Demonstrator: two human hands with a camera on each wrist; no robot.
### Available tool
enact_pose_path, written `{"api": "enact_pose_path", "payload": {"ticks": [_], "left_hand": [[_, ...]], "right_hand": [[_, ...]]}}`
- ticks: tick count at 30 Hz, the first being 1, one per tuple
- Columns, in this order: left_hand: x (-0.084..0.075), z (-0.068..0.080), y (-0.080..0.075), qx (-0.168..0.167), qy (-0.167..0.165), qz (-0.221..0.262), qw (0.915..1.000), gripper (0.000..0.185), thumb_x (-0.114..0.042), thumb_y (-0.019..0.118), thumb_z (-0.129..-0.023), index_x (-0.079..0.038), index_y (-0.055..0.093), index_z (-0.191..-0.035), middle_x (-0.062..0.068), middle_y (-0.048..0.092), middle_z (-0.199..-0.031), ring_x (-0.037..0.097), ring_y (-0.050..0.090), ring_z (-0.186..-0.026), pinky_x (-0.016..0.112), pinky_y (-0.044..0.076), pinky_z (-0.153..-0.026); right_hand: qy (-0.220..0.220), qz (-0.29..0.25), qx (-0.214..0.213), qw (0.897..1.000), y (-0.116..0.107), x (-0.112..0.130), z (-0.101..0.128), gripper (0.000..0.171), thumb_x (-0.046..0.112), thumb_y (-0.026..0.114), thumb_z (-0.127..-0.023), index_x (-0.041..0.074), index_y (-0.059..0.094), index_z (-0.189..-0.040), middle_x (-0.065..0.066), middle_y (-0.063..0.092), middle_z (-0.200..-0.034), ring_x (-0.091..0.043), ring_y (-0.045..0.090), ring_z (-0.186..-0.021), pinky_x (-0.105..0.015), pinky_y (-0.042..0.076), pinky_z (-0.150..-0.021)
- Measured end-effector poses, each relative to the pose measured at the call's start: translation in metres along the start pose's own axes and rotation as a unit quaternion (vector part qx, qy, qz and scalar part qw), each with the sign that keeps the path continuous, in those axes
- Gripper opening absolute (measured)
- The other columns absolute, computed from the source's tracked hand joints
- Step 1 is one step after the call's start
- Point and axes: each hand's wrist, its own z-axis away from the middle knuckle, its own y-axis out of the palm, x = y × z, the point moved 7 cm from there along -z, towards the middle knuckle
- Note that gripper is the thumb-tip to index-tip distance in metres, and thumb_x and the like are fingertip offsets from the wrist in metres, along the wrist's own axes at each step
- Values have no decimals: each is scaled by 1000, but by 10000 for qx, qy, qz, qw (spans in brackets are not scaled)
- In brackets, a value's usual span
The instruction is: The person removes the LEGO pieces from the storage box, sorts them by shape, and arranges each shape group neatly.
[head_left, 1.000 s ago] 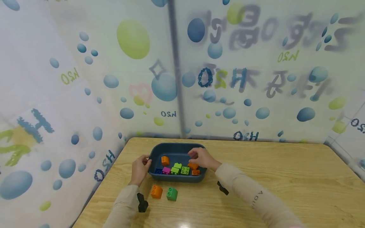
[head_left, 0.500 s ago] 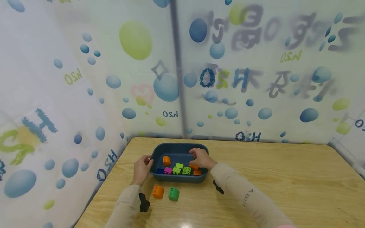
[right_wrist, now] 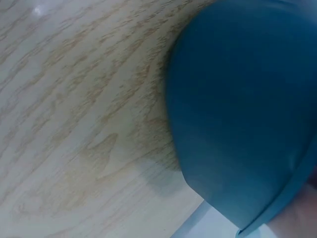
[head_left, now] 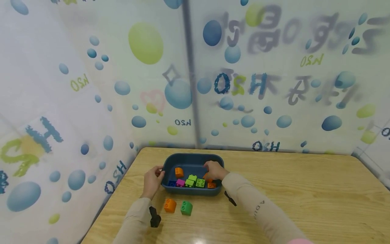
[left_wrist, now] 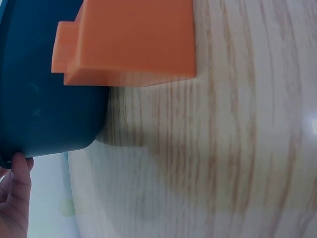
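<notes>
My left hand (head_left: 152, 182) holds the left end of a dark blue plastic tub (head_left: 192, 191), thumb and fingers at the rim. In the left wrist view, fingers (left_wrist: 21, 181) of this hand show at the edge of the tub (left_wrist: 44, 124). My right hand (head_left: 216, 170) reaches into the tub's right side, fingers bent down at an orange toy block (head_left: 206, 176). I cannot tell whether they grip it. Another orange block (head_left: 211, 185) lies just below. In the right wrist view the tub wall (right_wrist: 237, 109) hides most of this hand.
Lime green blocks (head_left: 200, 183), a magenta block (head_left: 180, 183), a dark blue block (head_left: 172, 183) and an orange block (head_left: 179, 172) lie in the tub. In front, an orange block (head_left: 170, 205) and a green block (head_left: 186, 207) stand on the wooden table (head_left: 289, 189).
My right hand has dipped slightly lower in the tub, its fingers closer to the orange block. My left hand stays at the rim. The head view has shifted a little.
</notes>
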Motion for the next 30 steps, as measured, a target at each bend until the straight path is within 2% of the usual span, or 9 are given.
{"api": "enact_pose_path", "payload": {"ticks": [7, 12, 17, 21, 25, 26, 30], "left_hand": [[-1, 0, -1, -13, -12, -27, 10000, 20, -5, 61, -82, 3, 62, -100, 9, 59, -74, 19, 53, -66, 29, 45, -57], [-1, 1, -1, -22, 5, -42, 10000, 20, -5, 61, -81, 3, 62, -100, 9, 59, -73, 19, 53, -65, 29, 44, -56], [-2, 2, -1, -89, 47, -72, 9999, 19, -4, 62, -81, 3, 63, -98, 9, 59, -72, 18, 53, -63, 28, 44, -55], [-3, 1, -1, -105, 67, -57, 9999, 19, -4, 62, -80, 3, 63, -98, 8, 59, -71, 18, 53, -63, 28, 44, -55], [-2, 0, 0, -71, 35, -39, 10000, 19, -5, 62, -81, 3, 63, -98, 9, 59, -73, 19, 53, -65, 29, 44, -57], [-2, 0, 0, -71, 44, -36, 10000, 19, -4, 62, -81, 3, 63, -98, 9, 60, -73, 19, 54, -65, 29, 44, -57], [-2, 0, 0, -81, 56, -21, 9999, 19, -4, 62, -80, 3, 63, -98, 10, 60, -73, 19, 54, -65, 30, 45, -58]], "right_hand": [[72, 180, 34, 9998, 3, -1, -2, 45, 4, 70, -70, -2, 55, -111, -15, 58, -101, -27, 54, -90, -34, 46, -72], [-21, 173, -118, 9998, 6, 0, -2, 41, 0, 68, -68, -2, 56, -107, -14, 57, -103, -26, 54, -90, -35, 46, -72], [-221, -58, -397, 9990, 5, 4, 1, 39, 4, 69, -70, -3, 57, -106, -15, 58, -102, -27, 54, -91, -35, 46, -75], [-153, -436, -490, 9977, 6, 3, 0, 40, 5, 70, -71, -3, 57, -107, -15, 58, -103, -28, 54, -94, -37, 45, -78], [-131, -709, -537, 9960, 9, -6, -10, 39, 6, 72, -70, 0, 58, -105, -12, 59, -101, -26, 54, -91, -35, 46, -76], [-313, -734, -597, 9950, 13, -14, -18, 38, 10, 73, -70, 2, 59, -104, -10, 59, -99, -23, 55, -89, -33, 46, -74], [-240, -814, -596, 9946, 16, -17, -21, 38, 10, 74, -69, 3, 60, -103, -9, 59, -98, -21, 55, -86, -32, 47, -72]]}}
